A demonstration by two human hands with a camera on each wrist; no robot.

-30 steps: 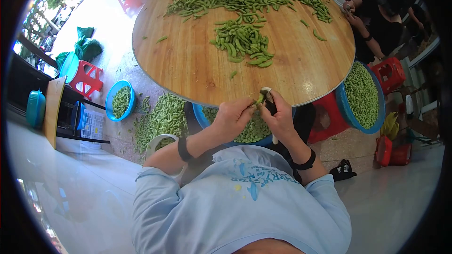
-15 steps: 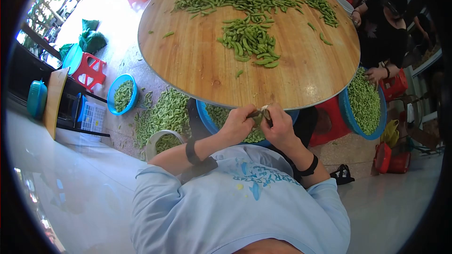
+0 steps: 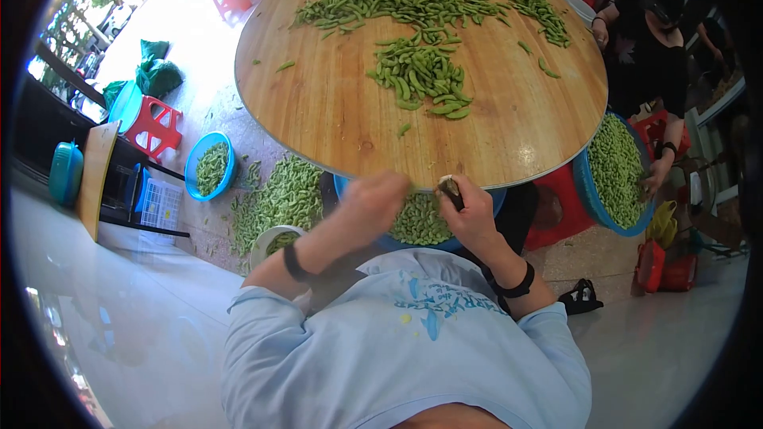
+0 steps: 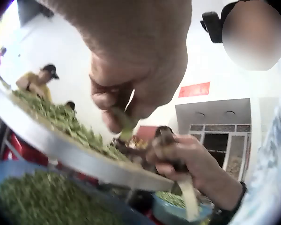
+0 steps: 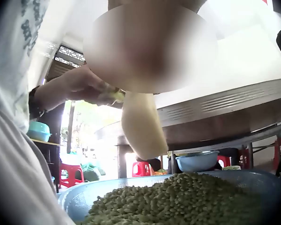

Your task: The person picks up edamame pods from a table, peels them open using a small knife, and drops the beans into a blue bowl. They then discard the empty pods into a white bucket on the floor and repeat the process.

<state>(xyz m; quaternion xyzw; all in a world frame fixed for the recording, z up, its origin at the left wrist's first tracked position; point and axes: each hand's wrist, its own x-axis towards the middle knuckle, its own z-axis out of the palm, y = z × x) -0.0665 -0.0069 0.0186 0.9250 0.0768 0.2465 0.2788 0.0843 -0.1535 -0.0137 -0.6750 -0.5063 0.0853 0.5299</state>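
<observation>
My left hand (image 3: 377, 199), blurred in the head view, is near the table's front edge. In the left wrist view its fingertips pinch a green bean pod (image 4: 126, 129). Just to the right, my right hand (image 3: 473, 214) grips a tool with a thick pale handle (image 5: 143, 124) that sticks out below the fist. The tool's dark upper part (image 3: 451, 191) has a whitish tip; its kind is not plain. Below both hands stands a blue basin (image 5: 70, 202) with shelled green beans (image 5: 178, 201) heaped in it. Several green pods (image 3: 421, 75) lie piled on the round wooden table (image 3: 318, 103).
A second blue basin of beans (image 3: 613, 163) stands at the right, with another person's hand (image 3: 658, 175) at its rim. Loose pods (image 3: 278, 199) cover the floor at the left, beside a white bucket (image 3: 266, 242) and a small blue basin (image 3: 189, 179). A red stool (image 3: 163, 127) stands farther left.
My two hands were together at the tool; now the left has moved away to the left. The other person's hand has moved from the table side down to the right-hand basin.
</observation>
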